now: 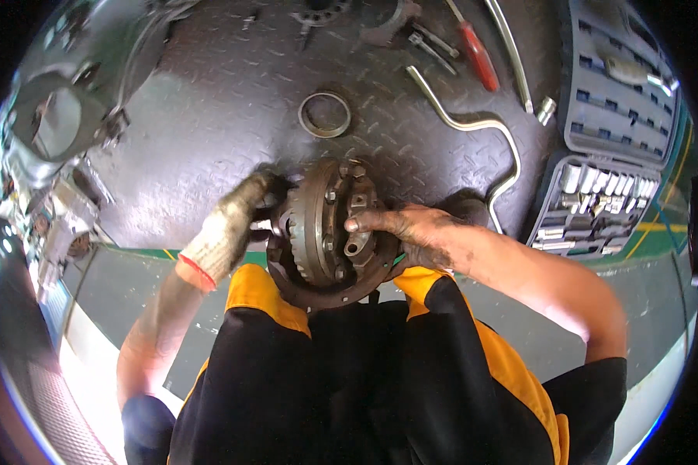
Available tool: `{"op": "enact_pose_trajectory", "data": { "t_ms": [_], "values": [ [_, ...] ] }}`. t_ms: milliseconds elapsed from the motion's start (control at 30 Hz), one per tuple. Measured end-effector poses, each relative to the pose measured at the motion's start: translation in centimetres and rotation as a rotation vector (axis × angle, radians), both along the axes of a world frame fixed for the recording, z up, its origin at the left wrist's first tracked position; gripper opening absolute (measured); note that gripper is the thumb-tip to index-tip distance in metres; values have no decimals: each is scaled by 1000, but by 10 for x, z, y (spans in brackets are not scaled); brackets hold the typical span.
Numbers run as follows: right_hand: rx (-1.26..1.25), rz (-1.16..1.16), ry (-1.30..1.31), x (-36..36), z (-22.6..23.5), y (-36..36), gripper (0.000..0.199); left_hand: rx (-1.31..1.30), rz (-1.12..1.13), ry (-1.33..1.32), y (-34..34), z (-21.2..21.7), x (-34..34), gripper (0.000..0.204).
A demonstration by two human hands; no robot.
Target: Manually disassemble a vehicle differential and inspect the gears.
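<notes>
A greasy differential assembly (312, 225) with a toothed ring gear sits at the table's near edge, directly in front of my body. My left hand (236, 217), in a soiled white knit glove with a red-edged cuff, is closed on its left side; the fingertips are partly hidden. My bare, grease-stained right hand (415, 232) grips the right side. Its thumb presses on the bolted cap beside the ring gear, while the other fingers are hidden beneath the housing. Beyond the assembly, a loose metal ring (323, 133) lies flat on the table, touched by neither hand.
On the dark tread-plate table (209, 139) lie a bent speed-handle wrench (473, 124), a red-handled screwdriver (479, 58) and a long metal bar (510, 50). An open socket case (547, 205) stands at the right. Large metal housings (77, 116) crowd the left.
</notes>
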State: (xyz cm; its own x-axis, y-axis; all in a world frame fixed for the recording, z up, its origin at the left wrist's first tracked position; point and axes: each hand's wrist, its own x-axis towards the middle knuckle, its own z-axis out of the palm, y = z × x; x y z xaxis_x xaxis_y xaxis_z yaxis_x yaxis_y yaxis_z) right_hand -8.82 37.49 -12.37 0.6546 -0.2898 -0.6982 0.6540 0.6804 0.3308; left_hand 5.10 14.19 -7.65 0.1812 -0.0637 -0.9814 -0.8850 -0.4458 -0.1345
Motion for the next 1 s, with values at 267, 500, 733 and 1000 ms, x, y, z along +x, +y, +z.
{"op": "enact_pose_trajectory", "data": {
  "t_ms": [267, 500, 733, 1000],
  "values": [
    [17, 20, -67, -2, -1, -9, 99, 258, 40, 456, 12, 12, 56, 61],
    [-88, 16, -121, -4, -3, -15, 96, 285, 194, 262, 18, 26, 10, 67],
    [-222, -43, -258, -5, -8, -16, 109, 128, 250, 431, 36, -6, 40, 48],
    [-18, -6, -26, 13, 7, -5, 100, -215, -1034, 470, 50, -44, 77, 34]
  ]
}}
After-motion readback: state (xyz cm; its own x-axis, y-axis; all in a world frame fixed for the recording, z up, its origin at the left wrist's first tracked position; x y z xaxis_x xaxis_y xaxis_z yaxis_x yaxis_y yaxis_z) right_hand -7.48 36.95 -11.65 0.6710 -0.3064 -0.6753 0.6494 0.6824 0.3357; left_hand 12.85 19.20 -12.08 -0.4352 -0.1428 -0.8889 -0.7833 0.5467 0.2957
